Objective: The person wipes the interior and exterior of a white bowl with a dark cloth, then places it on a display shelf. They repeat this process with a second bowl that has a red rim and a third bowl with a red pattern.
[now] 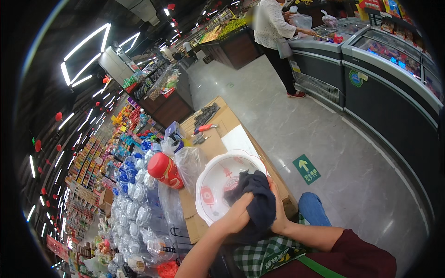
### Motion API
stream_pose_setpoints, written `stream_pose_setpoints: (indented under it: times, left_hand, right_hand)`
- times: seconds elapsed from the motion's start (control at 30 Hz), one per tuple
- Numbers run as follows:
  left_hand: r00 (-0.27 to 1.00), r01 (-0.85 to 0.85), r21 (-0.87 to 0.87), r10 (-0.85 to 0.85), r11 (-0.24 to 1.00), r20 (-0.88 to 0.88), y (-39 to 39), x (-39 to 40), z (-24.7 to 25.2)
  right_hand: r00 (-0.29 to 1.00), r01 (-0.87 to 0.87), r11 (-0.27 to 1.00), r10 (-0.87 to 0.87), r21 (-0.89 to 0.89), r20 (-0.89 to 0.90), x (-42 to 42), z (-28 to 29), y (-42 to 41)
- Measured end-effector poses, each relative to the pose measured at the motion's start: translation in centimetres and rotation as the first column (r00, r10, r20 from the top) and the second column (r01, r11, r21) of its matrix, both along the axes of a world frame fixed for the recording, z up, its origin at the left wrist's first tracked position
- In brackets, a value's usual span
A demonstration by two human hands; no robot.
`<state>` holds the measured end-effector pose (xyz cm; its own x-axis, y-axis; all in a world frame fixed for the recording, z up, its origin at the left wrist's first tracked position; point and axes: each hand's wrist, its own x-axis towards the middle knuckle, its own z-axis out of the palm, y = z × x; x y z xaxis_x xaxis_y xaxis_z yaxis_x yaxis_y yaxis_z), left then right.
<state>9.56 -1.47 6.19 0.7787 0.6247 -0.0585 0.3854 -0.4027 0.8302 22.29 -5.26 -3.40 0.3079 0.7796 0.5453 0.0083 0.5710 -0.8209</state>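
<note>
My left hand is closed around a bunched dark cloth. Part of the cloth is pressed inside a white scalloped bowl with red lantern prints, and the rest drapes down over its near edge. Against the bowl's right side, my right hand grips the rim; the cloth hides some of its fingers. The bowl is tilted, its inside facing me, above a cardboard-covered surface. To its left stand a red container and a clear plastic bag.
Beyond the bowl lie a white sheet, a red-handled tool and dark gloves. Many plastic-wrapped items crowd the left. Chest freezers line the right of the aisle floor, where a person stands.
</note>
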Motion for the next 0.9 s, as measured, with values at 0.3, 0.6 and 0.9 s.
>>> stream_pose_setpoints:
  times: [0.3,0.6,0.9]
  left_hand:
    - [0.972,0.146,0.662,0.017,0.735,-0.233,3.7,3.1,-0.8]
    - [0.828,-0.053,0.864,0.506,0.501,-0.243,12.8,-1.2,-1.4]
    - [0.865,0.005,0.868,0.434,0.496,-0.253,10.2,0.6,-2.9]
  right_hand:
    - [0.956,-0.164,0.986,0.157,0.008,0.246,0.7,-1.1,-0.8]
    - [0.986,-0.165,0.981,0.165,-0.102,-0.006,0.5,0.6,-0.8]
    - [0.990,-0.074,0.996,0.079,-0.041,0.117,0.6,1.2,-0.6]
